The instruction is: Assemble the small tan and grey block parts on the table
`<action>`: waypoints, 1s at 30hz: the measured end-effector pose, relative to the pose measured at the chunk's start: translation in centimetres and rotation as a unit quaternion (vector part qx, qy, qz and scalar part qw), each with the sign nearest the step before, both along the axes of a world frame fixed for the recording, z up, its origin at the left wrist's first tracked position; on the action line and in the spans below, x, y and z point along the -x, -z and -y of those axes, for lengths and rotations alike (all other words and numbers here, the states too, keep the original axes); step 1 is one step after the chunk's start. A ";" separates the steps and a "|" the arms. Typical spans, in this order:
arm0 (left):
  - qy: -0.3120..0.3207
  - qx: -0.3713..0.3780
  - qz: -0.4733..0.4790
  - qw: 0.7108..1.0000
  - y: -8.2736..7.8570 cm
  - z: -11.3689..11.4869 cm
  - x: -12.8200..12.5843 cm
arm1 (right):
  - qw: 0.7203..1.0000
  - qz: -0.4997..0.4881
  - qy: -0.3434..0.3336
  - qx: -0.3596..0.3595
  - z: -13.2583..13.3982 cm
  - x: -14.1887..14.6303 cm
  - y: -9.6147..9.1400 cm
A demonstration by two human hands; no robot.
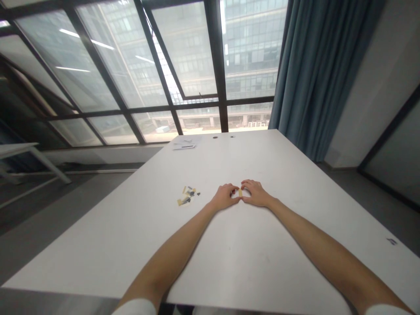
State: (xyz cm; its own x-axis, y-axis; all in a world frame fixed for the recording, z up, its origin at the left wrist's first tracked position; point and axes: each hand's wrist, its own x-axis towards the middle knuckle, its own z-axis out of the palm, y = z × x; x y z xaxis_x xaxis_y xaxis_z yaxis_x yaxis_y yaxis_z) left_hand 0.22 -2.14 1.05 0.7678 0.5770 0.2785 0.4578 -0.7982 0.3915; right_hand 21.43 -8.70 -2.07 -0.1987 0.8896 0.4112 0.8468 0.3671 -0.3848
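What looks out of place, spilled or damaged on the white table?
Nothing looks damaged. One small dark piece lies alone near the right edge of the white rectangular table, far from the heap of yellow and dark pieces beside the left hand. It and the right hand pinch a small yellow piece.

**Office meeting room.** A large white surface (262, 153) fills the middle of the view. Loose papers (185, 143) and two small dark round spots (215, 137) lie at its far edge. Beyond the surface, a dark-framed window wall (183, 65) faces a glazed multi-storey block (252, 52). A blue-grey curtain (315, 74) hangs to the right of the surface. To its left, a second white desk (19, 151) stands on grey floor (49, 210).
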 end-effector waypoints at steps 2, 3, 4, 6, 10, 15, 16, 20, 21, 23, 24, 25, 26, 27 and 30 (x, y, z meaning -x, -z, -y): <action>0.002 -0.003 -0.001 1.000 0.0 0.0 0.0 | 1.000 0.001 0.000 -0.002 0.0 -0.1 0.0; 0.003 -0.005 -0.002 1.000 0.0 0.0 0.0 | 1.000 0.001 0.000 -0.003 0.0 -0.1 0.0; 0.005 -0.006 -0.003 1.000 0.0 0.0 0.0 | 1.000 0.002 -0.001 -0.003 0.0 -0.1 0.1; 0.005 -0.006 -0.005 1.000 0.1 -0.1 0.0 | 1.000 0.004 -0.003 -0.002 0.0 -0.2 0.1; -0.001 -0.003 -0.015 1.000 0.1 0.0 0.0 | 1.000 0.012 0.001 -0.001 0.1 -0.1 0.0; 0.002 0.003 -0.020 1.000 -0.1 0.0 0.0 | 1.000 0.010 0.004 0.002 0.1 -0.1 0.0; 0.004 0.005 -0.021 1.000 -0.2 -0.1 0.1 | 1.000 0.010 0.004 0.002 0.1 -0.1 0.0; -0.001 0.012 -0.017 1.000 -0.1 -0.2 0.1 | 1.000 0.008 0.003 0.001 0.0 0.0 0.0; -0.003 0.012 -0.015 1.000 -0.1 -0.2 0.1 | 1.000 0.008 0.004 0.001 0.0 0.0 -0.1; -0.005 0.009 -0.013 1.000 0.0 -0.2 0.0 | 1.000 0.009 0.006 0.001 0.1 0.0 -0.2; -0.006 0.006 -0.013 1.000 0.0 -0.2 0.0 | 1.000 0.009 0.007 0.002 0.1 0.1 -0.3; -0.006 0.003 -0.014 1.000 0.1 -0.2 0.0 | 1.000 0.010 0.008 0.003 0.2 0.1 -0.3; -0.005 0.001 -0.015 1.000 0.1 -0.2 -0.1 | 1.000 0.011 0.009 0.004 0.2 0.1 -0.4; -0.005 0.000 -0.017 1.000 0.2 -0.2 -0.1 | 1.000 0.012 0.011 0.006 0.2 0.1 -0.4; -0.005 0.000 -0.017 1.000 0.3 -0.4 -0.1 | 1.000 0.015 0.011 0.005 0.1 0.1 -0.4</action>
